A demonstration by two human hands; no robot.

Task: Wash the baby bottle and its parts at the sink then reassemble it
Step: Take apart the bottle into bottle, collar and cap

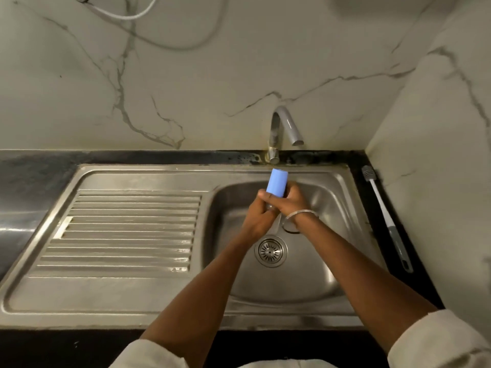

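Pale rolled sleeves [435, 338] at bottom edge, bare forearms reaching over steel sink [305, 282], left hand [261, 216] and right hand [295, 201] both clasped around blue-capped baby bottle [277, 183] above drain [271, 251], bottle brush [385, 213] on right counter, tap [283, 131] behind, dry.

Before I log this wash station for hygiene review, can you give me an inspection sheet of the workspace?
Surface: steel sink with ribbed drainboard, set in a dark counter; staining around the tap base.
Job's things: baby bottle with blue cap held over the basin; bottle brush lying on the counter right of the sink.
Clutter: nothing seen.
Grippers: left hand and right hand both wrapped around the bottle; bangle on the right wrist.
Cables: white cord and grey hose hanging on the wall.
Surroundings: marble-look walls; tap shows no water running.
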